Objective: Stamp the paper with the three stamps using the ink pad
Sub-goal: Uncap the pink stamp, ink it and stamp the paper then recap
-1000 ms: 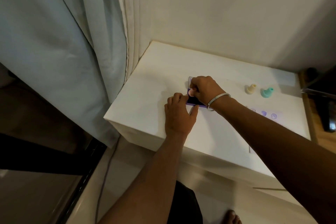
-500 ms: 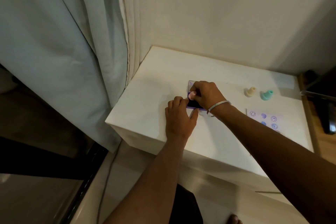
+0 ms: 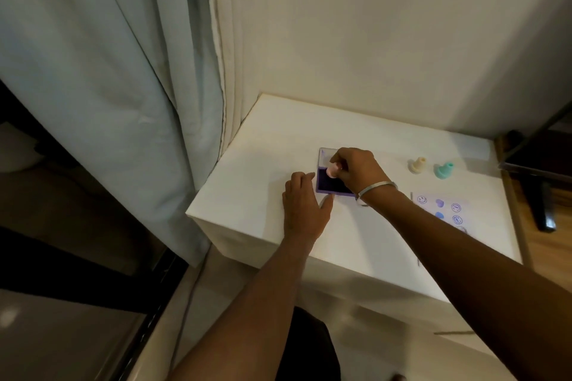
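Note:
An open purple ink pad point(image 3: 328, 183) lies on the white table point(image 3: 266, 164), its clear lid folded back behind it. My right hand point(image 3: 356, 171) pinches a small pink stamp point(image 3: 332, 169), tilted just above the dark ink. My left hand point(image 3: 305, 204) rests flat on the table, fingertips and thumb touching the pad's left and front edges. A cream stamp point(image 3: 418, 164) and a teal stamp point(image 3: 444, 170) stand upright to the right. The paper point(image 3: 439, 210), partly hidden by my right forearm, carries several purple and blue prints.
Pale curtains point(image 3: 123, 71) hang close to the table's left side and a wall stands behind it. A dark piece of furniture point(image 3: 538, 164) is beyond the right edge. The table's front edge drops to the floor near my legs.
My right hand has lifted the pink stamp off the ink, so the dark pad shows more. The left hand has stayed at the pad's edge. The view has shifted slightly.

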